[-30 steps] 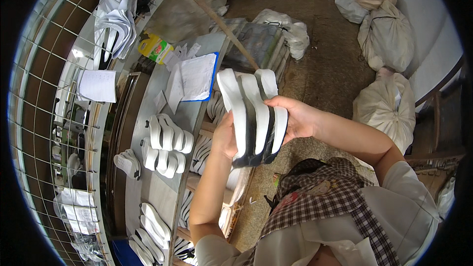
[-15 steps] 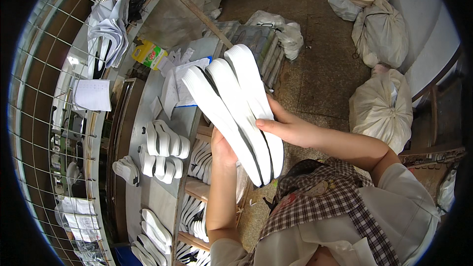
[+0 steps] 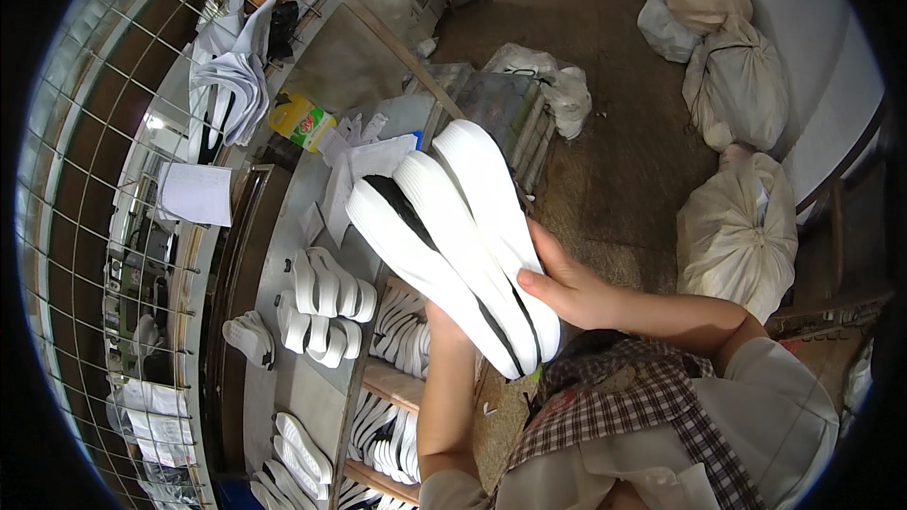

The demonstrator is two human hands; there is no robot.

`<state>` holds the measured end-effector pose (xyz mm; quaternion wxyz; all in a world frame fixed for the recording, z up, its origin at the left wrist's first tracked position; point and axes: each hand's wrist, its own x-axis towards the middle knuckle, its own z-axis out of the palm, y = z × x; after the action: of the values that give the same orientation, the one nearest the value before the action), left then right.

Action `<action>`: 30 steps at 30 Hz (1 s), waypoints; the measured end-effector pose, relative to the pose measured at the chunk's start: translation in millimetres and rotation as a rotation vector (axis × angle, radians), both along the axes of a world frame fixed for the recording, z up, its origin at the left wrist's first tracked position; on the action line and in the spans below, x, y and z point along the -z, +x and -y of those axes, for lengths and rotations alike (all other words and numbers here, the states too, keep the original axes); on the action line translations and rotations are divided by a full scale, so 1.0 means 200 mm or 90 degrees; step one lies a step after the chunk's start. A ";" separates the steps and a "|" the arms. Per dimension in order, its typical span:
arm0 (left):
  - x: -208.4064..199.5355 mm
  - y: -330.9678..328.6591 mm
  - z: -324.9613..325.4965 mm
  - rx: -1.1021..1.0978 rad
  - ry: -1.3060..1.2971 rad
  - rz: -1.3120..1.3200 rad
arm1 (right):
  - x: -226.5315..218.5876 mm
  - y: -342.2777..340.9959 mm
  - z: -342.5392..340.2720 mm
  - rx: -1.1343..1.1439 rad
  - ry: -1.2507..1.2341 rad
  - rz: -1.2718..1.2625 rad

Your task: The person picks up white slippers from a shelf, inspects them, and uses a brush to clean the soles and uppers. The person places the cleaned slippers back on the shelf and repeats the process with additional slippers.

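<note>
Three white shoe soles (image 3: 453, 236) with black inner faces are held side by side in front of me, toes pointing away. My right hand (image 3: 564, 285) grips their right side, its thumb lying across the outermost sole. Under the left sole, my left hand (image 3: 446, 323) supports the bundle from below; most of its fingers are hidden behind the soles. The far ends fan slightly apart, while the near ends press together.
Stacked white soles (image 3: 326, 288) lie on the grey bench (image 3: 307, 387) at left, with more on the shelves (image 3: 392, 385) below. A yellow container (image 3: 300, 122) and papers (image 3: 373, 159) sit further back. Wire mesh (image 3: 94, 255) lines the left; tied sacks (image 3: 742, 236) stand at right.
The soles and both hands have shifted slightly lower and right in the picture, as has most of the surroundings. Both hands keep their hold, and the far ends look a little more spread.
</note>
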<state>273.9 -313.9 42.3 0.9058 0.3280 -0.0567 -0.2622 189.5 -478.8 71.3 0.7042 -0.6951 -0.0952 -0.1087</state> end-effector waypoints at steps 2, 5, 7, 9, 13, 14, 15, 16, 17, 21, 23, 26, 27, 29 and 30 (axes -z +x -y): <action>-0.01 -0.02 0.00 -0.011 0.009 0.001 | 0.02 -0.01 0.00 -0.016 0.013 0.038; -0.01 -0.03 0.00 -0.048 0.038 -0.042 | 0.05 -0.03 0.00 0.000 -0.016 0.049; 0.00 -0.02 -0.01 -0.051 0.042 -0.040 | 0.06 -0.03 -0.01 0.001 -0.020 0.041; 0.01 -0.02 -0.01 -0.055 0.045 -0.037 | 0.07 -0.03 -0.01 0.008 -0.039 0.056; 0.02 0.00 -0.01 -0.070 0.057 -0.023 | 0.08 -0.04 -0.01 0.011 -0.075 0.083; 0.02 0.01 -0.01 -0.076 0.064 -0.014 | 0.08 -0.04 0.00 0.006 -0.095 0.078; 0.01 0.02 0.00 -0.079 0.071 -0.004 | 0.08 -0.04 0.01 0.006 -0.112 0.083; 0.00 0.03 0.01 -0.078 0.076 0.003 | 0.08 -0.04 0.02 -0.002 -0.131 0.080; -0.01 0.03 0.01 -0.073 0.071 0.011 | 0.08 -0.03 0.03 -0.016 -0.130 0.070; -0.05 0.02 0.00 0.067 -0.098 0.017 | 0.10 0.01 0.09 -0.096 -0.101 0.052; -0.04 0.02 -0.01 0.075 -0.072 0.061 | 0.12 0.03 0.11 -0.111 -0.090 0.064; -0.01 0.03 -0.03 0.035 0.009 0.136 | 0.15 0.06 0.13 -0.113 -0.095 0.079; 0.01 0.03 -0.04 0.010 0.052 0.161 | 0.16 0.06 0.13 -0.118 -0.086 0.082; 0.03 0.04 -0.06 -0.033 0.088 0.150 | 0.18 0.06 0.14 -0.119 -0.076 0.089; 0.04 0.05 -0.06 -0.058 0.143 0.161 | 0.18 0.07 0.14 -0.124 -0.072 0.091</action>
<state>283.3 -301.5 34.9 0.8601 0.4597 -0.1256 -0.1820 202.9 -506.8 35.3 0.6628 -0.7114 -0.2183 -0.0834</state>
